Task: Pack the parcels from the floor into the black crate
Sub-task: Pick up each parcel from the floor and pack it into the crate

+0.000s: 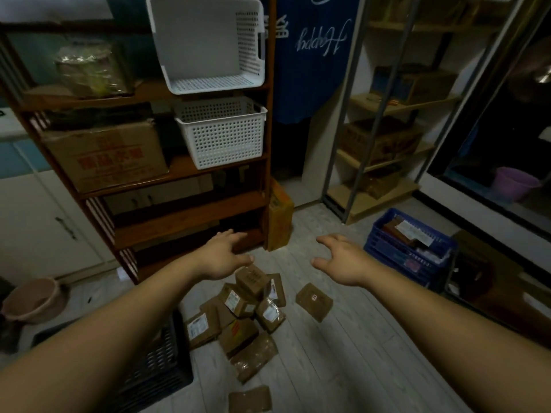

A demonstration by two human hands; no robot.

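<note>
The parcels (244, 311) lie in a loose heap on the pale plank floor (343, 353). They are brown boxes and flat brown packets, several with white labels, tilted and overlapping one another. A flat parcel (313, 301) lies on its own just right of the heap, and a brown packet (250, 399) lies nearer to me at the bottom edge.

The black crate (161, 362) stands on the floor at the heap's left side. I cannot tell whether its lattice wall touches the nearest parcels. My left forearm (104, 338) covers much of it, so its inside is hidden.

Both my hands reach out above the floor and hold nothing. My left hand (222, 254) hangs over the far end of the heap, fingers spread wide. My right hand (343, 260) is off to the right of the heap, palm down, fingers loosely curved.

Far left stands a wooden shelf unit (185, 216). It carries a white perforated basket (222, 135), a tipped white basket (208, 43) above it and a cardboard box (104, 156) with red print. A yellow carton (278, 216) stands against its right side. A dark blue cloth (313, 55) with white writing hangs beyond.

To the right, a blue crate (387, 248) holds packets, with metal-framed shelves (372, 201) of cartons behind it. A purple bucket (514, 183) sits far right. A pink basin (32, 299) sits near left.
</note>
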